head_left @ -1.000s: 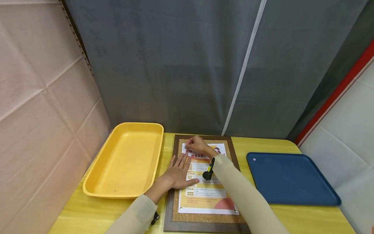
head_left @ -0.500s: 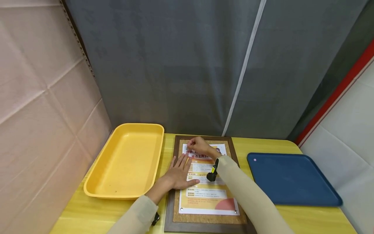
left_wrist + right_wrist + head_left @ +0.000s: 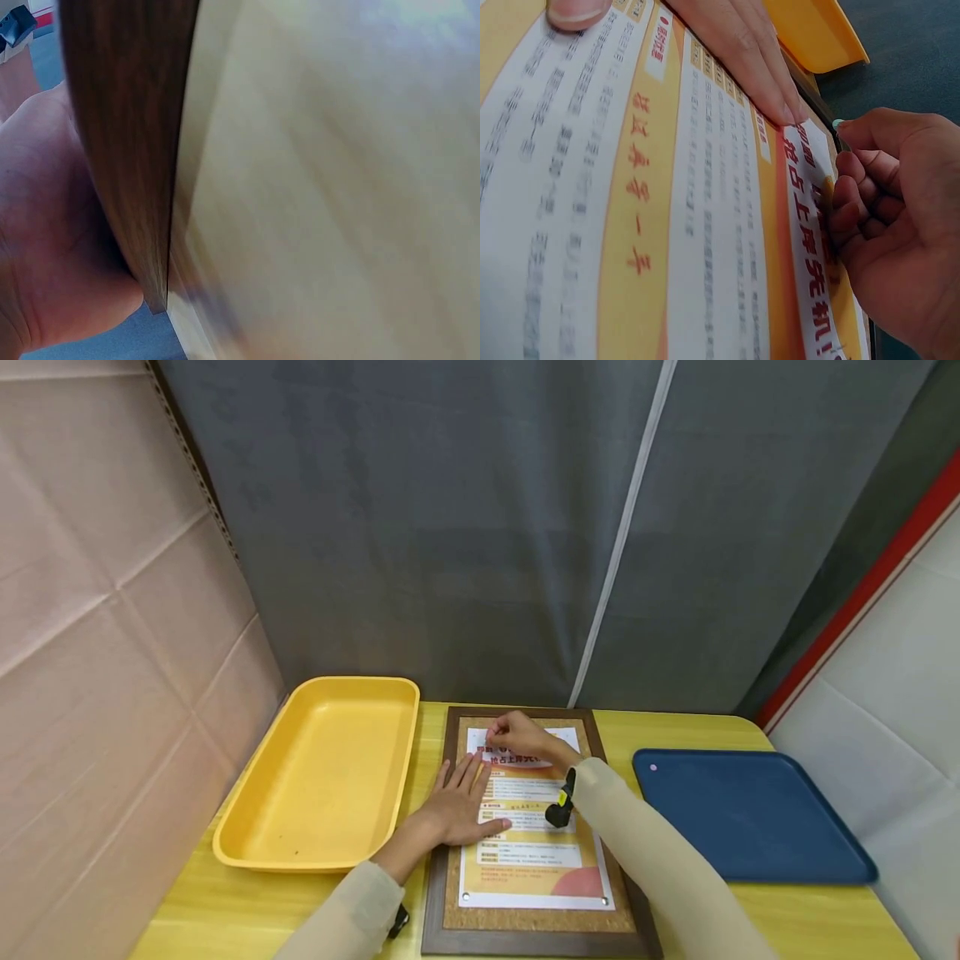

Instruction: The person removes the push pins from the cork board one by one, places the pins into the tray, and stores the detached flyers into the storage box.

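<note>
A printed poster (image 3: 525,857) lies on a framed cork board (image 3: 536,919) on the table. My left hand (image 3: 457,806) is spread flat on the poster's left side, fingers pointing away from me. Near the poster's far left corner, my right hand (image 3: 519,735) has its fingers curled, pinching a small pale green thumbtack (image 3: 838,123) in the right wrist view. Its point is hidden, so I cannot tell whether it touches the paper. Silver thumbtacks sit at both near corners, one left (image 3: 466,897) and one right (image 3: 604,901). The left wrist view shows the wooden frame (image 3: 124,112) beside my palm.
To the left stands a deep yellow tray (image 3: 408,752) with a few dark specks inside. A flat blue tray (image 3: 750,810) lies on the right, a small pink dot (image 3: 653,767) in its far left corner. A grey curtain (image 3: 450,527) hangs behind the table (image 3: 810,927).
My right hand and forearm have shifted slightly to the right and the wrist has turned a little, uncovering more of the poster's heading. The left hand has stayed in place.
</note>
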The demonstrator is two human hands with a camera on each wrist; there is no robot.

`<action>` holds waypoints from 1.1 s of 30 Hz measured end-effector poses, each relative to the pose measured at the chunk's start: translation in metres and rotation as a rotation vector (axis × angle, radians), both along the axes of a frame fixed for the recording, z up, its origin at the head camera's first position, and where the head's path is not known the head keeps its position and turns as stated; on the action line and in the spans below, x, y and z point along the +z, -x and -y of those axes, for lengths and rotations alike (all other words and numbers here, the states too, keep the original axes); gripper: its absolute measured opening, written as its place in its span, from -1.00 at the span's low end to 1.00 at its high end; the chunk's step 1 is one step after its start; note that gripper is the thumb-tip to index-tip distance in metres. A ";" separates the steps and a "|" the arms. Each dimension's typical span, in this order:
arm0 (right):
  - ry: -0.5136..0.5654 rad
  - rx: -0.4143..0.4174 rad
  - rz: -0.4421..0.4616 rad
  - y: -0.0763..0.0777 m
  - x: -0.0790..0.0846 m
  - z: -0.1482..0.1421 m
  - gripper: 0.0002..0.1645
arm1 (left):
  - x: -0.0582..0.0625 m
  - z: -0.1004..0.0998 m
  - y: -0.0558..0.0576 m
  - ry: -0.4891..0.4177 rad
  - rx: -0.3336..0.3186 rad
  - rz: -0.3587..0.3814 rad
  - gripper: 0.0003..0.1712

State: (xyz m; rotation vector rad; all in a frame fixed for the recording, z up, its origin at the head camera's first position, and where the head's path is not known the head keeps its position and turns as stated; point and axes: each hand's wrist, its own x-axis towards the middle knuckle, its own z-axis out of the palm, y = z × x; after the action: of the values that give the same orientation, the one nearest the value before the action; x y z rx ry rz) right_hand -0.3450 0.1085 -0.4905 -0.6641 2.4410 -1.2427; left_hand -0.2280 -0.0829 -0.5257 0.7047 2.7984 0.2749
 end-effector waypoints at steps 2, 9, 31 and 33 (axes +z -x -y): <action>-0.006 0.001 -0.004 -0.001 0.001 -0.004 -0.89 | 0.000 0.000 0.000 0.005 -0.004 0.002 0.32; -0.014 -0.016 0.016 -0.007 0.013 -0.017 -0.89 | 0.002 -0.001 -0.002 0.006 -0.004 -0.006 0.32; -0.024 0.044 -0.048 -0.018 0.040 -0.060 -0.90 | 0.004 -0.001 -0.001 0.018 -0.005 -0.009 0.28; -0.026 0.043 -0.038 -0.020 0.039 -0.064 -0.90 | 0.001 -0.001 0.000 0.006 -0.003 -0.016 0.30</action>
State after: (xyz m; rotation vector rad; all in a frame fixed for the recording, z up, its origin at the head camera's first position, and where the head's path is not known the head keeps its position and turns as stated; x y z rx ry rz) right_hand -0.3255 0.1727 -0.4510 -0.7359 2.4553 -1.1901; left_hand -0.2283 -0.0815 -0.5245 0.7122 2.8121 0.2621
